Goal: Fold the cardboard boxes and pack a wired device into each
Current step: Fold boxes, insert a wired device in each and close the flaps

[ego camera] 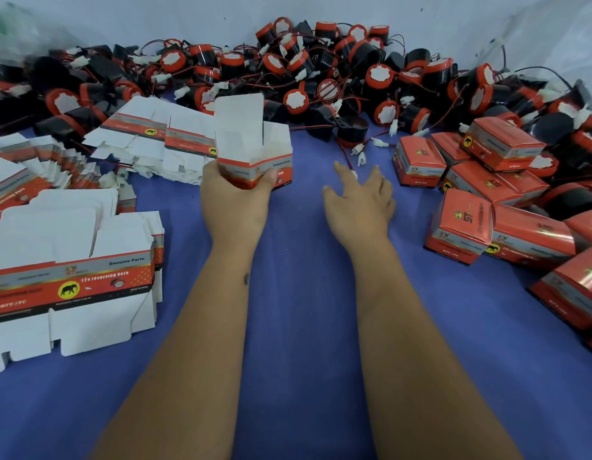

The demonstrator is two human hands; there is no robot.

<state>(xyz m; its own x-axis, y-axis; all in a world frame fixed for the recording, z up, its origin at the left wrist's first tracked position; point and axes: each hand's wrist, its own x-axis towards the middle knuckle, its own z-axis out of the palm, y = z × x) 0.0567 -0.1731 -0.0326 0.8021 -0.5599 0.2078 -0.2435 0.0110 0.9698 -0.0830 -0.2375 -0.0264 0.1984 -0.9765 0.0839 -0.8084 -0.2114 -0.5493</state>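
Two hands: both over the blue bench (297, 293).
Flats: unfolded box blanks (72, 260) stacked far left.
Left hand (234, 190): grips erected box (253, 151), top flaps up. Keep the mouth square and facing right.
Right hand (359, 200): fingers loose, nothing held, reaching for a wire connector (354, 174). Lift by the horn (352, 129) body, not the lead.
Packed boxes (460, 227): piled right.

This is a small packing workshop, a hand-assembly station. A blue cloth-covered work surface (297, 327) carries goods in bulk: a long heap of black-and-red round horn devices with thin red wires (321, 71) along the pale back wall (155, 18), stacks of flat unfolded printed cardboard box blanks (72, 260) at left, and a pile of closed red retail boxes (487, 180) at right.
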